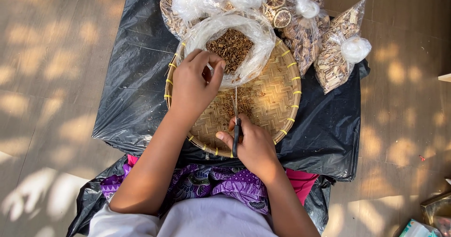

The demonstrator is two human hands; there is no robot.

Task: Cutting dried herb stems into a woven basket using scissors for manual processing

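- One black plastic sheet (141,77) covers the floor.
- Round woven bamboo tray (277,91) sits mid-sheet.
- Open clear bag of brown dried pieces (232,47) rests on the tray's far edge.
- Left hand (195,84) pinches into the bag's mouth.
- Right hand (253,145) grips black-handled scissors (236,124) at the tray's near edge.

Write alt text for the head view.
Seen from above, a person's left hand reaches into an open bag of brown dried bits on a round woven tray, while the right hand holds scissors. Tied bags lie behind on black plastic.
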